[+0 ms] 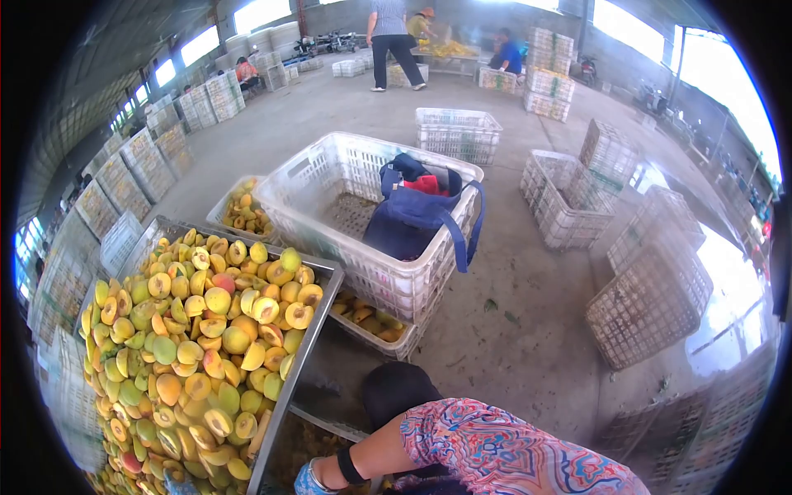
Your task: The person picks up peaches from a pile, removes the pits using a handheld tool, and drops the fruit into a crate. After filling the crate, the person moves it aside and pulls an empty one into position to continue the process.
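Note:
A metal-edged tray (301,351) at the left is heaped with halved yellow peaches (216,301), some with reddish skin, several showing brown hollows. My right hand (310,478), in a blue glove, reaches down beside the tray's right edge at the bottom of the view. A black band circles that wrist, below a patterned sleeve. Its fingers fall outside the frame. Among the lowest peaches, a bit of blue glove (179,483) shows at the bottom edge, apparently my left hand. Most of it is cut off, so what either hand holds is hidden.
Before me, a white crate (289,194) holding a blue bag (412,216) rests on another crate with peach pieces. A smaller peach crate (221,216) stands behind the tray. White crates (569,223) stand at right; stacks (124,186) line the left. People (392,37) are farther back.

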Demonstrator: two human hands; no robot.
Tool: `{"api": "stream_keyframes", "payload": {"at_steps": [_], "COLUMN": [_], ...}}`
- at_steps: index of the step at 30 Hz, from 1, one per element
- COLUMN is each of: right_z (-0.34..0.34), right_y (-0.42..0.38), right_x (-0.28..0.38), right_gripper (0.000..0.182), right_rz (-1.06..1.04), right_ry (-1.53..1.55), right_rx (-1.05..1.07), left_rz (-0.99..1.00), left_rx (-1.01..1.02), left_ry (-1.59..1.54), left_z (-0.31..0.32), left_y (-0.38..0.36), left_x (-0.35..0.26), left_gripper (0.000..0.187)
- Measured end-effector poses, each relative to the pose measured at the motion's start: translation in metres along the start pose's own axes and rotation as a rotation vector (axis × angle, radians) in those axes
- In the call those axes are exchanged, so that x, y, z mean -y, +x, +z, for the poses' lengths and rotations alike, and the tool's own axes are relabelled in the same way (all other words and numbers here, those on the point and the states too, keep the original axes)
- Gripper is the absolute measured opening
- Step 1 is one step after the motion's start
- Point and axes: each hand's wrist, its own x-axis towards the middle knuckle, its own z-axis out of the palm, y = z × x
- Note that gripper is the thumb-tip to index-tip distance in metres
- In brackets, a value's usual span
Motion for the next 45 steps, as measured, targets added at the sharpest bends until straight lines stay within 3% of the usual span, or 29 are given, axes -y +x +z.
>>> {"api": "stream_keyframes", "payload": {"at_steps": [2, 4, 5, 7, 8, 9, 10, 11, 12, 13, 15, 19, 21, 23, 25, 26, 27, 29, 30, 31, 33, 34, 36, 37, 39, 40, 42, 43, 45], "right_z": [-0.004, -0.002, -0.001, 0.007, -0.009, -0.017, -0.025, -0.033, -0.037, -0.047, -0.052, -0.038, -0.040, -0.049, -0.055, -0.065, -0.071, -0.075, -0.071, -0.068, -0.071, -0.056, -0.042, -0.039, -0.043, -0.051, -0.065, -0.074, -0.060], "right_y": [0.003, 0.004, 0.004, -0.006, -0.026, -0.027, -0.032, -0.038, -0.035, -0.037, -0.034, -0.020, -0.022, -0.029, -0.035, -0.040, -0.043, -0.046, -0.044, -0.042, -0.043, -0.034, -0.022, -0.018, -0.017, -0.019, -0.023, -0.028, -0.022], "right_x": [-0.003, -0.002, -0.001, -0.005, 0.005, 0.013, 0.016, 0.022, 0.023, 0.029, 0.038, 0.041, 0.045, 0.045, 0.040, 0.039, 0.037, 0.033, 0.030, 0.032, 0.043, 0.042, 0.043, 0.042, 0.037, 0.034, 0.034, 0.039, 0.041], "right_gripper": [0.033, 0.032, 0.031, 0.027, 0.024, 0.025, 0.032, 0.030, 0.033, 0.037, 0.039, 0.041, 0.039, 0.047, 0.051, 0.052, 0.047, 0.049, 0.053, 0.053, 0.056, 0.057, 0.058, 0.058, 0.057, 0.055, 0.048, 0.044, 0.039], "right_rz": [0.029, 0.058, 0.087, 0.105, 0.117, 0.134, 0.122, 0.121, 0.118, 0.074, 0.064, 0.049, 0.065, 0.154, 0.160, 0.146, 0.172, 0.303, 0.325, 0.321, 0.213, 0.168, 0.131, 0.095, 0.053, 0.093, 0.072, 0.132, -0.005], "right_ry": [0.088, 0.156, 0.218, 0.061, 0.071, 0.149, 0.245, 0.365, 0.428, 0.532, 0.627, 0.650, 0.557, 0.360, 0.332, 0.473, 0.447, 0.187, 0.163, 0.165, 0.474, 0.540, 0.579, 0.612, 0.588, 0.662, 0.672, 0.724, 0.680], "right_rx": [0.027, -0.052, -0.126, -0.104, -0.085, -0.119, -0.231, -0.407, -0.503, -0.595, -0.682, -0.622, -0.674, -0.523, -0.508, -0.421, -0.332, -0.097, -0.119, -0.118, -0.362, -0.523, -0.581, -0.639, -0.702, -0.683, -0.755, -0.679, -0.911], "left_rz": [0.028, 0.074, 0.071, -0.204, -0.035, -0.185, -0.118, 0.286, -0.276, -0.417, -0.467, -0.604, -0.617, -0.514, -0.530, -0.515, -0.523, -0.735, -0.565, -0.567, -0.415, -0.417, -0.683, -0.686, -0.677, -0.681, -0.733, -0.772, -0.705], "left_rx": [0.036, -0.169, -0.168, 0.064, 0.112, 0.159, 0.112, 0.000, 0.074, 0.066, -0.005, 0.173, 0.273, 0.163, 0.101, 0.102, 0.094, 0.047, 0.046, 0.044, 0.015, 0.011, -0.033, -0.028, 0.266, 0.306, 0.304, 0.307, 0.229], "left_ry": [-0.028, -0.163, -0.158, -0.790, -0.712, -0.923, -0.855, -0.254, -0.907, -1.268, -1.444, -1.798, -2.122, -1.862, -1.778, -1.664, -1.657, -1.920, -1.650, -1.646, -1.351, -1.351, -1.835, -1.836, -1.649, -1.581, -1.584, -1.592, -1.677], "left_z": [0.006, 0.009, 0.005, -0.039, -0.068, -0.079, -0.100, -0.097, -0.098, -0.098, -0.085, -0.075, -0.092, -0.075, -0.075, -0.082, -0.084, -0.086, -0.078, -0.076, -0.080, -0.082, -0.089, -0.090, -0.095, -0.099, -0.105, -0.108, -0.099], "left_y": [-0.001, -0.007, -0.011, -0.042, -0.066, -0.082, -0.102, -0.114, -0.123, -0.136, -0.153, -0.181, -0.182, -0.193, -0.197, -0.198, -0.198, -0.198, -0.202, -0.205, -0.208, -0.210, -0.213, -0.217, -0.224, -0.225, -0.230, -0.231, -0.235], "left_x": [0.010, 0.021, 0.017, -0.033, -0.069, -0.093, -0.124, -0.113, -0.130, -0.146, -0.160, -0.179, -0.201, -0.182, -0.176, -0.179, -0.176, -0.173, -0.168, -0.166, -0.171, -0.177, -0.192, -0.192, -0.188, -0.187, -0.186, -0.185, -0.179], "left_gripper": [0.057, 0.049, 0.049, 0.036, 0.026, 0.022, 0.020, 0.021, 0.020, 0.019, 0.022, 0.036, 0.039, 0.037, 0.035, 0.032, 0.032, 0.035, 0.035, 0.035, 0.035, 0.035, 0.036, 0.036, 0.039, 0.039, 0.038, 0.037, 0.036]}}
